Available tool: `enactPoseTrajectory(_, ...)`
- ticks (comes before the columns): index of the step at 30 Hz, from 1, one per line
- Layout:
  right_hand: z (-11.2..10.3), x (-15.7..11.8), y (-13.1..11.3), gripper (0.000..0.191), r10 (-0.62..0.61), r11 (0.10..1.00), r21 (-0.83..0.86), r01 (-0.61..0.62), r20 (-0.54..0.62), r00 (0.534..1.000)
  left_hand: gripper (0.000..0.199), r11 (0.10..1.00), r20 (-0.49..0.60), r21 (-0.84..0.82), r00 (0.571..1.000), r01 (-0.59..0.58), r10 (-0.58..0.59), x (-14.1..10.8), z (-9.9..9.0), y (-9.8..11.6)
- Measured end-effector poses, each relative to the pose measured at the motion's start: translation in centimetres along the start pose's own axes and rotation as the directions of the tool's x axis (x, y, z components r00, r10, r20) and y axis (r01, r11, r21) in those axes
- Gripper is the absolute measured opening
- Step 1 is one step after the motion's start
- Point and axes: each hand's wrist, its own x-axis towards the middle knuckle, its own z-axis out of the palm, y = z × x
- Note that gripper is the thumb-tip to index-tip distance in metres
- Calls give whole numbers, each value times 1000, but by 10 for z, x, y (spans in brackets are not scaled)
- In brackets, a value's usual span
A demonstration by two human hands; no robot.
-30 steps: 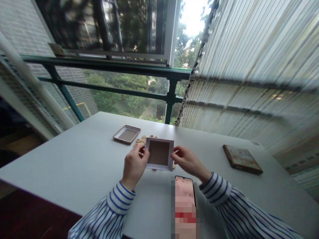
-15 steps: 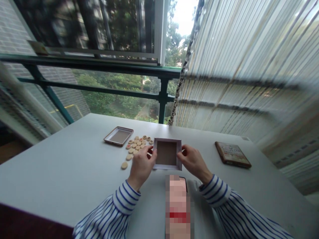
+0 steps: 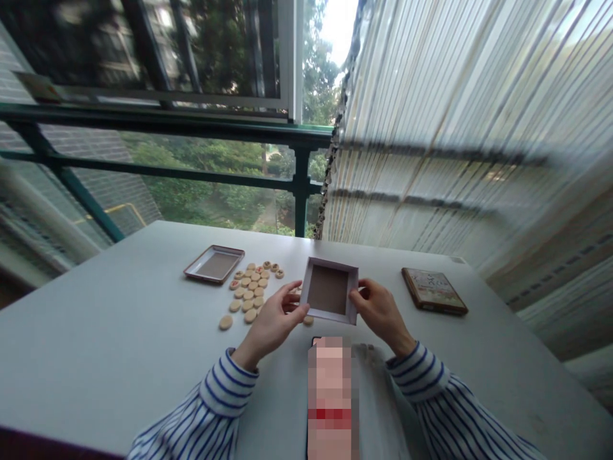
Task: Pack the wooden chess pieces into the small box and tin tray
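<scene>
My right hand (image 3: 383,314) pinches the right side of a small open box (image 3: 329,291), which is tilted above the table with its brown inside facing me. At the box's left edge is my left hand (image 3: 275,319), its thumb and fingers spread apart around the lower left corner. Several round wooden pieces (image 3: 253,285), some with red or black marks, lie to the left of the box, and one more piece (image 3: 308,321) shows just under it.
A shallow lid or tray (image 3: 218,264) lies at the back left of the white table (image 3: 119,319). On the right sits a flat brown-edged box (image 3: 435,291). A blurred-out phone (image 3: 332,396) lies in front of me. Behind are a railing (image 3: 215,176) and a curtain (image 3: 431,96).
My left hand has loosened from the box, its fingers now apart. The box has shifted right and turned slightly in my right hand. The view has swung a little to the right.
</scene>
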Motion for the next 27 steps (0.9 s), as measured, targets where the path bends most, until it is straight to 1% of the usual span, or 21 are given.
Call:
enactPoseTrajectory(3,1,-1,6,25,1,993,117,-2,12,1000,50,998,-5,-66,1000,1,-2,3,2,0)
enactPoseTrajectory(5,2,-1,10,31,-16,973,232,13,11,1000,46,993,-21,-119,1000,-6,4,8,4,-1)
enactPoseTrajectory(9,3,-5,16,45,-41,881,472,33,6,999,43,978,-69,-207,998,-1,-14,19,9,-5)
enactPoseTrajectory(12,3,-8,20,46,-43,833,553,36,1,999,42,967,-108,-254,994,-28,0,26,13,-7)
enactPoseTrajectory(16,0,-10,27,45,-63,823,566,53,-3,998,39,961,-141,-268,990,-64,26,35,22,-7)
enactPoseTrajectory(21,-8,-13,42,45,-77,865,494,85,-38,996,37,951,-128,-307,992,-43,3,42,37,-6)
enactPoseTrajectory(24,-12,-18,51,44,-103,894,434,110,-39,994,39,948,-96,-313,995,-51,22,43,44,-14)
enactPoseTrajectory(27,-12,-23,57,41,-142,919,367,147,-41,989,41,956,-75,-283,996,-74,54,42,48,-26)
